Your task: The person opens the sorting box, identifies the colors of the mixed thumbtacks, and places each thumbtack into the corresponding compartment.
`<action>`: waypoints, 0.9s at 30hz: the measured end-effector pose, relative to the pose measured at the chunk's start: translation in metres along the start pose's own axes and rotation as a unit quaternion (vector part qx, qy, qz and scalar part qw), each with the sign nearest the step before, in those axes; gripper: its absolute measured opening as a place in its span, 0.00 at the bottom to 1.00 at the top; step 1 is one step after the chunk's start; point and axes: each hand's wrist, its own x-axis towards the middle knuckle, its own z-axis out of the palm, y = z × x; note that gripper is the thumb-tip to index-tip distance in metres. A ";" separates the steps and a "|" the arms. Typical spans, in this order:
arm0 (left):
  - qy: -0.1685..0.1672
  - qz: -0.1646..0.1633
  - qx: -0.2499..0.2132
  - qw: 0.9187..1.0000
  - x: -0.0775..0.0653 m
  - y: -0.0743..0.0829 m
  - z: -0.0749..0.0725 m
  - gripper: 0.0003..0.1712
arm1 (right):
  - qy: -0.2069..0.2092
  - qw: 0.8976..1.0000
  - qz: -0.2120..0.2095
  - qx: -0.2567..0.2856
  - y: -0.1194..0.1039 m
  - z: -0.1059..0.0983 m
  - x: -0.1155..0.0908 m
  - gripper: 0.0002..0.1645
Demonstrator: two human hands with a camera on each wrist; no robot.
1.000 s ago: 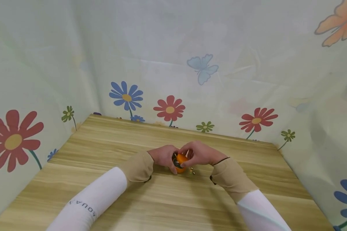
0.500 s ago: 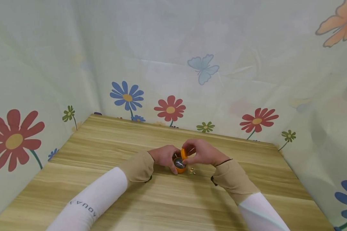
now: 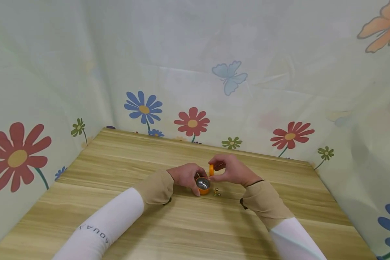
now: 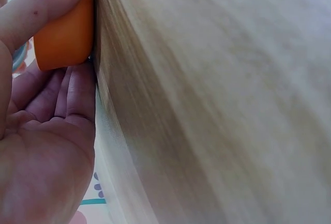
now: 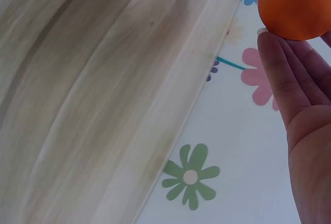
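A small round orange jar (image 3: pixel 204 192) with a shiny silver inside stands uncovered on the wooden table. My left hand (image 3: pixel 186 175) grips it from the left, thumb on the near side and fingers behind. The left wrist view shows the thumb across the jar's orange wall (image 4: pixel 67 35), its bottom at the tabletop. Up and to the right of the jar, my right hand (image 3: pixel 235 171) pinches the orange lid (image 3: pixel 211 170) on edge between thumb and fingers. In the right wrist view the lid's smooth round face (image 5: pixel 296 9) shows. Several tiny yellowish, dark-rimmed pieces (image 3: pixel 216 192) lie just right of the jar.
The wood-grain table (image 3: pixel 143 224) runs back to a pale cloth wall (image 3: pixel 169 47) printed with flowers and butterflies. Similar cloth rises at both sides. Both forearms rest over the near part of the table in white and tan sleeves.
The lid has come off the jar and tipped up on edge, moving right and up with my right hand. The silver inside now shows. My left hand keeps its grip on the jar.
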 end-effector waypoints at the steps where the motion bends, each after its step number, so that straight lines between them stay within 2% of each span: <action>1: 0.000 0.000 -0.001 1.000 0.000 0.000 0.000 0.31 | 0.002 1.000 0.005 -0.003 0.001 0.000 -0.001 0.25; 9: -0.007 -0.011 -0.034 0.999 -0.001 0.001 0.000 0.30 | 0.013 0.999 0.030 0.010 0.011 -0.006 -0.010 0.23; 16: -0.010 -0.020 -0.034 0.999 0.000 0.003 -0.002 0.29 | 0.031 0.999 0.044 -0.003 0.025 -0.009 -0.018 0.23; 21: -0.008 -0.019 -0.038 0.999 0.000 0.003 -0.001 0.29 | 0.045 0.997 0.044 -0.033 0.038 -0.010 -0.027 0.20; 27: -0.003 -0.018 -0.032 0.999 0.000 0.000 0.001 0.29 | 0.052 0.996 0.062 -0.033 0.045 -0.010 -0.032 0.17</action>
